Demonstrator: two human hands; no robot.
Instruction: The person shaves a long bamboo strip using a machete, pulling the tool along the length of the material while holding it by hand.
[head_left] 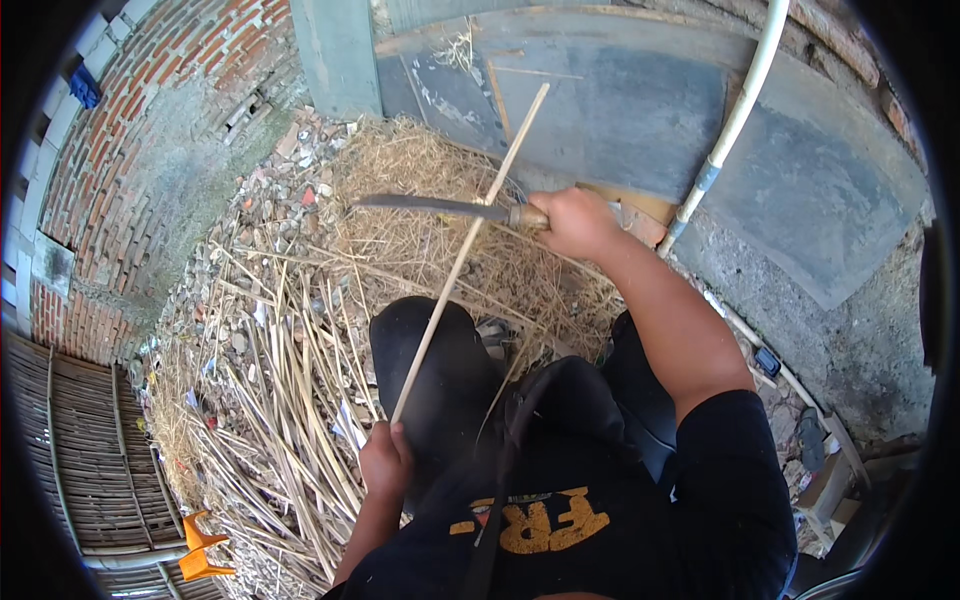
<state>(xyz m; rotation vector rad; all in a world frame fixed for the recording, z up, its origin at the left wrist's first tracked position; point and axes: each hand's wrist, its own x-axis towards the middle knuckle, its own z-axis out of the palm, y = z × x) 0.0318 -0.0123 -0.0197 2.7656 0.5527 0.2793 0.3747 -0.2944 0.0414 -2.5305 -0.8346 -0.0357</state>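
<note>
"Pale strip, 1 pc., slanting up & away over the L knee. Which hand has what?"

"L hand: fingers closed round strip's near end, thumb uppermost. R hand: fist wrapped round handle of knife; blade points L, crossing upper part of strip. Touching or a slight gap: can't tell."

"Good technique, w/ that grip?"

"In my judgement: L hand well below blade, strip firm, wrist steady; blade at a low angle, light strokes away from body & knee. Strip bends easily, prob., so a bite too deep could split it or skid."

"Counts, pls."

"Hands 2, knife 1, held strip 1. White pipe 1, upper R. Orange item 1, lower L, type unclear. Straw heap 1, beyond knees; stalks uncountable. Loose strips, L of knees: many, overlapping, no exact no. possible; several dozen, approx."
</note>
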